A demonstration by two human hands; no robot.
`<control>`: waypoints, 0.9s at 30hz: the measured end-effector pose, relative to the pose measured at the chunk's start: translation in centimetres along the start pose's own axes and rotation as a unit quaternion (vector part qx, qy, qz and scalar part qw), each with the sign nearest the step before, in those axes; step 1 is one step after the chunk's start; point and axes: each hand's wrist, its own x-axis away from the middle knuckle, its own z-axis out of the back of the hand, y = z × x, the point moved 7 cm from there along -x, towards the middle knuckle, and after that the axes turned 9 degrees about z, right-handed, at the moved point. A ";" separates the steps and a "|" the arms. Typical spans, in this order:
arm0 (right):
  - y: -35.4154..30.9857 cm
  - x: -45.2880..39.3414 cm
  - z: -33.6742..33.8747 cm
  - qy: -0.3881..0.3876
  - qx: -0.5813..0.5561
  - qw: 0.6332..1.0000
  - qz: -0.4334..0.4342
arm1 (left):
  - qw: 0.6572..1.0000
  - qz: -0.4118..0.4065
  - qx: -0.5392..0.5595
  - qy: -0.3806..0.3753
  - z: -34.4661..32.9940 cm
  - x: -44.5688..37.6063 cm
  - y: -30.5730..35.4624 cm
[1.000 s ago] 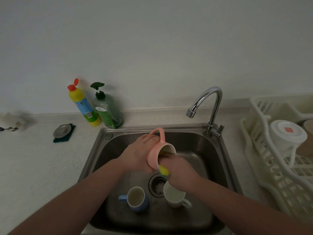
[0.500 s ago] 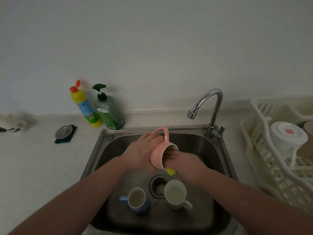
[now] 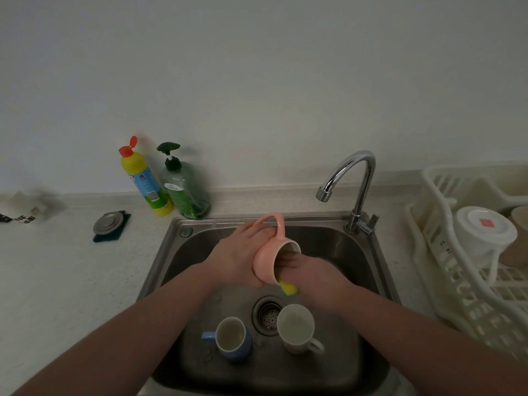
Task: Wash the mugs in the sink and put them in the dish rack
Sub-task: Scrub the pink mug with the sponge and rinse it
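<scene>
The pink mug [image 3: 268, 260] is gripped by the left hand [image 3: 237, 257], tilted, mouth turned right, handle up. The right hand [image 3: 311, 277] is pushed into that mouth, curled round a yellow sponge [image 3: 288, 287]. Below both hands, two mugs stand upright in the sink [image 3: 168, 252].

Three ceramic mugs: one pink [image 3: 268, 261], one blue [image 3: 233, 338], one white [image 3: 297, 328]. Two plastic bottles at ten o'clock: yellow [image 3: 144, 178], green [image 3: 185, 190].

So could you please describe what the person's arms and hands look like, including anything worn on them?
Both forearms are bare right down to the frame edge, with no sleeves in view. The left hand and right hand wear no gloves, and no watch, bracelet or ring shows. The right fingers are hidden.
</scene>
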 end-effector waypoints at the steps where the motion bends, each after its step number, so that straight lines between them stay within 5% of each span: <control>1: 0.1 0.0 -0.3 -0.016 0.015 1.000 0.005 | 1.000 -0.009 -0.001 0.003 0.1 0.1 0.4; 10: -0.2 -0.2 0.8 0.096 -0.124 0.987 -0.024 | 1.000 0.005 0.025 -0.016 0.0 -0.3 -0.4; 20: -0.2 0.4 0.1 0.100 -0.122 0.987 -0.038 | 0.989 0.095 0.095 -0.065 -1.0 0.7 -1.4; 23: -0.3 0.7 0.2 0.117 -0.149 0.981 -0.042 | 0.988 0.091 0.123 -0.017 -1.2 1.3 -1.4; 27: -0.3 0.8 0.7 0.153 -0.156 0.972 -0.081 | 0.982 0.086 0.097 0.135 -1.1 1.8 -0.6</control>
